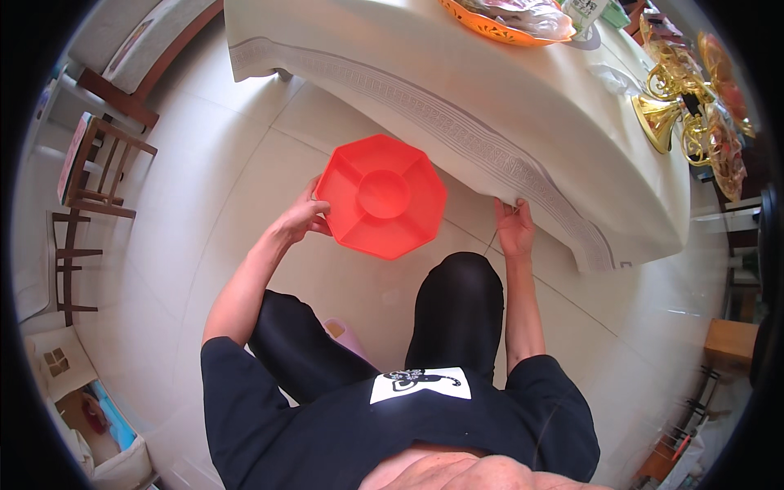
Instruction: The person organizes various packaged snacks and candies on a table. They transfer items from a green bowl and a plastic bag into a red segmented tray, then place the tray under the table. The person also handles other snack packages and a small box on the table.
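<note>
My left hand [308, 214] grips the left rim of a red octagonal divided tray [418, 205], thumb on the near side. The tray has a round compartment in its middle and several sections around it, and I see nothing in them. It is held above the tiled floor, in front of my knees. To the right, my right hand [515, 225] pinches the lower hem of a cream tablecloth [465, 104] with a grey patterned border. What lies under the cloth is mostly hidden.
On the table are an orange openwork basket [490, 26] with plastic-wrapped contents and gold trophy-like stands [658, 119]. A wooden stool [101, 168] stands at the left. A fabric storage box [113, 462] sits at lower left. A pink slipper [343, 334] is below me.
</note>
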The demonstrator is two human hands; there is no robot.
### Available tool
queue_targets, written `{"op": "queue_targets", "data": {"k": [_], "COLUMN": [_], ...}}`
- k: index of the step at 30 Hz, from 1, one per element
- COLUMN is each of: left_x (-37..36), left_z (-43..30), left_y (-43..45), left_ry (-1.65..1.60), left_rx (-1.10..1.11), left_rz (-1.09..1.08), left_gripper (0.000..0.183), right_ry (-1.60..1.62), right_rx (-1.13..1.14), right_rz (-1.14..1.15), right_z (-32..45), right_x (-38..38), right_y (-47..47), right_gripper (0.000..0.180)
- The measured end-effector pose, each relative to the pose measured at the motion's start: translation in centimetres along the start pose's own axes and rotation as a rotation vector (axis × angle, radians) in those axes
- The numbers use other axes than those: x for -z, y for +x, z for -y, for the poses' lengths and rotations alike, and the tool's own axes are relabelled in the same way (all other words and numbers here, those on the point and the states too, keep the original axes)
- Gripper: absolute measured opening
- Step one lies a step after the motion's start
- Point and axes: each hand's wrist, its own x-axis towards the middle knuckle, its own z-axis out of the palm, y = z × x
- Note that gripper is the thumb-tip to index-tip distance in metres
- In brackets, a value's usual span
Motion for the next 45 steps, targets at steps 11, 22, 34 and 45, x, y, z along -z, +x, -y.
{"op": "queue_targets", "data": {"k": [11, 22, 34, 45], "left_x": [-2.7, -12.9, -17.2, -9.8], "left_z": [-3.1, -4.5, -5.1, 1.3], "left_y": [-0.8, 6.9, 8.4, 7.4], "left_ry": [0.159, -0.085, 0.088, 0.105], "left_rx": [-0.057, -0.114, -0.132, 0.026], "left_rz": [0.039, 0.278, 0.205, 0.194], "left_gripper": [0.080, 0.066, 0.081, 0.078], "right_ry": [-0.588, -0.682, -1.447, -2.400], "right_rx": [0.429, 0.515, 0.045, 0.556], "right_rz": [0.384, 0.582, 0.611, 0.149], "right_z": [10.0, 17.2, 13.7, 12.4], "right_x": [-22.2, -28.7, -21.8, -0.3], "right_y": [2.2, 2.9, -0.9, 12.6], "right_gripper": [0.014, 0.019, 0.013, 0.036]}}
